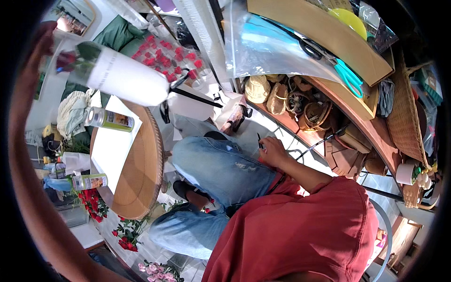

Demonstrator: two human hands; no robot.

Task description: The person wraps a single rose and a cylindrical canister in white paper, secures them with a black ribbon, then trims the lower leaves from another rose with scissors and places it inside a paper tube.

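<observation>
A wrapped rose [123, 76] is held aloft by the left hand [43, 40] at about 10 o'clock in the head view, above the far edge of the round wooden table [146, 162]. Its long axis is laid nearly level: from the hand it runs toward 4 o'clock, with the red bloom and green leaves just beside the fingers and the white paper sleeve ending well away from them, over the table's rim. The fingers are seen closed on the bloom end of the bundle (the hand is blurred at the picture's edge, so the exact grip cannot be made out).

The right hand [272, 151] is rested on the denim-clad knee near the centre, well apart from the rose, which lies toward 10 o'clock from it. Its fingers are curled shut around a thin dark tool [258, 139], whose tip is pointed toward 12 o'clock. The left hand is thus by far the nearer to the bundle.

On the table a white sheet [112, 150] is spread, and two spray cans are laid on their sides: one [109, 119] directly below the sleeve, the other [89, 181] at the table's 7 o'clock edge. Loose red roses [126, 237] are scattered on the floor toward 7 o'clock, and small woven baskets [277, 96] are ranged on a shelf at 1 o'clock.
</observation>
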